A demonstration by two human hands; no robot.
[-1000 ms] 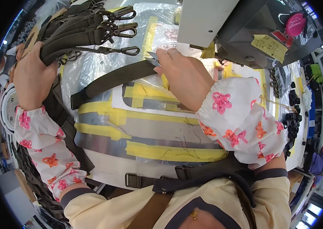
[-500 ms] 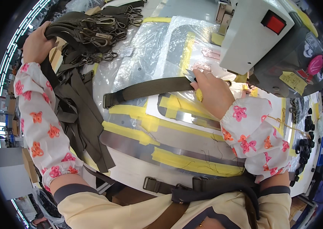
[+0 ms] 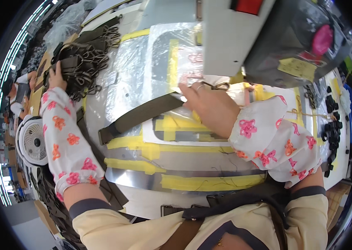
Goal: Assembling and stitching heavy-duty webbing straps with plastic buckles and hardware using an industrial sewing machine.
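My left hand (image 3: 56, 78) lies against the near-left edge of a bundle of dark olive webbing straps (image 3: 69, 60) with many metal snap hooks; its visible fingers are stretched out. My right hand (image 3: 213, 106) is curled over one end of a single olive strap (image 3: 144, 111). A small pair of thread snips (image 3: 179, 97) appears to be in this hand, with only a bit of bright metal showing under the fingers. A metal snap hook (image 3: 219, 86) sticks out just beyond the knuckles. The strap's other end carries a dark rectangular buckle (image 3: 104, 136).
A white machine head (image 3: 226, 41) with a red switch overhangs the far right, beside a dark grey housing (image 3: 292, 46). Yellow tape (image 3: 209, 182) and clear plastic sheet cover the worktop. Black buckles (image 3: 333, 125) line the right edge. A white fan (image 3: 33, 141) and another person (image 3: 19, 91) are at left.
My left hand has let go of the looped straps, and the bundle now lies lower and flatter. The view has shifted; my right hand still covers the strap's end, its snips now more hidden.
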